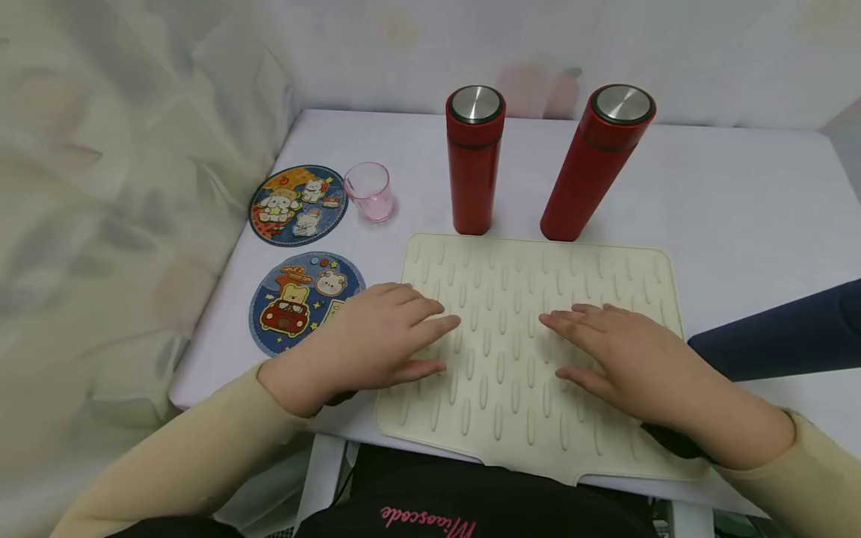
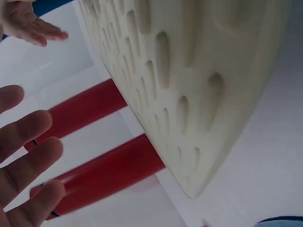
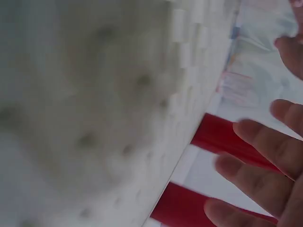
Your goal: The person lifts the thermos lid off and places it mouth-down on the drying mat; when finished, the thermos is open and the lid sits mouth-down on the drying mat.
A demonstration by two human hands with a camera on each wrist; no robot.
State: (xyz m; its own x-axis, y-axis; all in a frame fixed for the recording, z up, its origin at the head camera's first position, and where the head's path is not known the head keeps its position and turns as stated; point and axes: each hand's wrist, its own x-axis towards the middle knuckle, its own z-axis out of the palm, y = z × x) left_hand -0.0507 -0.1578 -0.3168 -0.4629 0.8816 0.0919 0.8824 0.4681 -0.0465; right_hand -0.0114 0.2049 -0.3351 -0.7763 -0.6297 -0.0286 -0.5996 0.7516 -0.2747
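A cream mat (image 1: 501, 351) with raised oblong ridges lies at the table's front edge. Over its left side is my left hand (image 1: 383, 336), fingers spread and nothing held. My right hand (image 1: 622, 359) hovers above the mat's right half, its fingers also extended and holding nothing. In the left wrist view, straight fingers (image 2: 28, 127) show apart from the mat. Two red thermos bottles (image 1: 474, 164) (image 1: 595, 168) with steel-topped lids stand just behind the mat's far edge. The right wrist view shows both red bottles beyond spread fingers (image 3: 255, 175).
Two round cartoon coasters (image 1: 299, 205) (image 1: 303, 302) lie on the left, the nearer one partly behind my left hand. A pink clear cup (image 1: 370, 193) stands beside the farther coaster. A dark blue cylindrical bottle (image 1: 783, 332) is at the right, next to the mat.
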